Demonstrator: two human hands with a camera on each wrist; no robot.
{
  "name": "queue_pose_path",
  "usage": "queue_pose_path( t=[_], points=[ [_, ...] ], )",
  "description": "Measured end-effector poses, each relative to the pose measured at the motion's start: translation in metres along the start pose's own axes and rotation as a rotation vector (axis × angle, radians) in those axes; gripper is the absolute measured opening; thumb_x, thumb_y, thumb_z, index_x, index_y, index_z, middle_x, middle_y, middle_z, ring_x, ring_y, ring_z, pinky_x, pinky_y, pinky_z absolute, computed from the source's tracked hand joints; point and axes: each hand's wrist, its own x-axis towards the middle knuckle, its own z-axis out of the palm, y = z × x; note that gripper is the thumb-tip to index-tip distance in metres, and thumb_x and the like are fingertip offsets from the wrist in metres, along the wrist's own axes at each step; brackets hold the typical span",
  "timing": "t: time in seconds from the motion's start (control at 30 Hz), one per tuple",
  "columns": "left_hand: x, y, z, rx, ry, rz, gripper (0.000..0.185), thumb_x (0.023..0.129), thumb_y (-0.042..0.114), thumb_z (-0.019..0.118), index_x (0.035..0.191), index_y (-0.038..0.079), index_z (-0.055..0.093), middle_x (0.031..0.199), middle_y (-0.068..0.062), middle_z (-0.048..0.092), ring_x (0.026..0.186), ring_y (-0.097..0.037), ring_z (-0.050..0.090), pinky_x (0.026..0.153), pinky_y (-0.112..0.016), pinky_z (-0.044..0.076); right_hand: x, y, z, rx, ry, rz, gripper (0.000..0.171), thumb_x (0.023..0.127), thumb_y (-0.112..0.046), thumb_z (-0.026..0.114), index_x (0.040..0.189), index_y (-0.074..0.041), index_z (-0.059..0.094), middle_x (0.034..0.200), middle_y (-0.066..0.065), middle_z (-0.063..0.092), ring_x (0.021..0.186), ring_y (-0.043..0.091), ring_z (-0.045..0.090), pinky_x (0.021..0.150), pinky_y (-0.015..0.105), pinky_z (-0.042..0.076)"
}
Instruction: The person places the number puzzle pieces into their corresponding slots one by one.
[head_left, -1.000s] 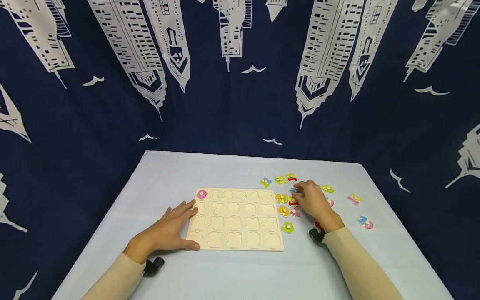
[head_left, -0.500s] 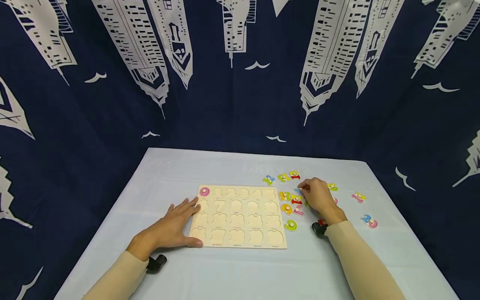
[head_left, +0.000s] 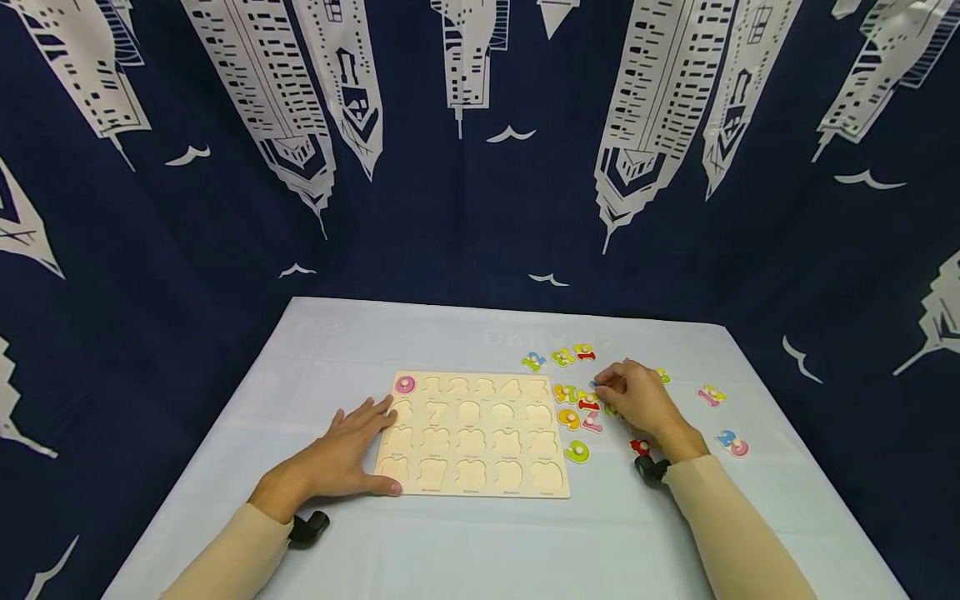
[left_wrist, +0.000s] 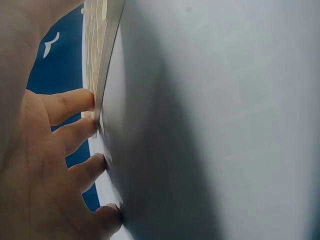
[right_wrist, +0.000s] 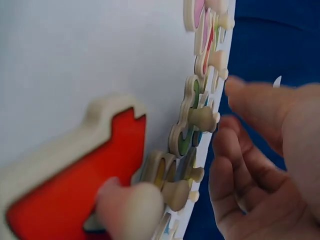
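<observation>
A wooden number puzzle board (head_left: pixel 489 450) lies on the white table, with a pink zero (head_left: pixel 405 384) in its top left recess. My left hand (head_left: pixel 333 458) rests spread along the board's left edge; in the left wrist view its fingertips meet the board's side (left_wrist: pixel 107 55). Right of the board, my right hand (head_left: pixel 647 407) pinches a blue number piece (head_left: pixel 596 383), mostly hidden by the fingers. Around that hand lie several knobbed number pieces, among them a pink seven (head_left: pixel 592 422). A red piece (right_wrist: pixel 85 185) looms close in the right wrist view.
Along the board's right side lie a green piece (head_left: pixel 577 452) and a yellow one (head_left: pixel 567 418). A blue-and-pink 20 (head_left: pixel 732 443) sits farther right on the white table (head_left: pixel 480 550). Behind the table hangs a dark blue curtain (head_left: pixel 450 217) printed with white buildings.
My right hand has drawn slightly right, the blue piece shifting with its fingertips and showing less. My left hand stays at the board's edge. The head view has shifted a little.
</observation>
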Motion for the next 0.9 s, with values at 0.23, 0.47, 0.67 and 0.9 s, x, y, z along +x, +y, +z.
queue_pose_path(
  t=[0.23,0.47,0.67,0.9],
  points=[
    [0.003,-0.002,0.003,0.001,-0.007,-0.002,0.127,0.083,0.07,0.099,0.177,0.004,0.045,0.195,-0.015,0.027,0.18,-0.053,0.024,0.139,-0.088,0.016,-0.005,0.001,0.003,0.002,-0.053,-0.047,0.013,0.103,-0.023,0.092,0.11,-0.013,0.087,0.094,-0.001,0.079,0.086,0.018,0.061,0.073,0.024,0.05],
    [0.006,-0.002,0.005,-0.001,-0.002,0.01,0.127,0.083,0.071,0.099,0.177,0.004,0.045,0.195,-0.016,0.028,0.18,-0.054,0.024,0.139,-0.089,0.016,-0.012,0.006,-0.013,-0.018,-0.043,-0.052,0.014,0.109,-0.019,0.085,0.119,-0.01,0.087,0.105,0.003,0.081,0.092,0.017,0.066,0.076,0.024,0.054],
    [0.002,-0.002,0.004,0.009,0.006,-0.002,0.127,0.083,0.072,0.098,0.177,0.004,0.046,0.195,-0.016,0.028,0.18,-0.054,0.024,0.138,-0.09,0.016,-0.025,0.02,-0.044,-0.058,-0.017,-0.025,0.02,0.11,-0.022,0.083,0.126,-0.009,0.087,0.118,0.011,0.082,0.099,0.022,0.069,0.076,0.027,0.053],
    [0.002,-0.005,0.005,0.01,0.017,0.005,0.126,0.083,0.071,0.098,0.176,0.004,0.047,0.194,-0.016,0.029,0.18,-0.054,0.025,0.138,-0.091,0.017,-0.05,0.044,-0.071,-0.104,0.016,0.012,0.023,0.108,-0.023,0.087,0.125,-0.009,0.087,0.123,0.015,0.084,0.102,0.026,0.073,0.075,0.027,0.054]
  ],
)
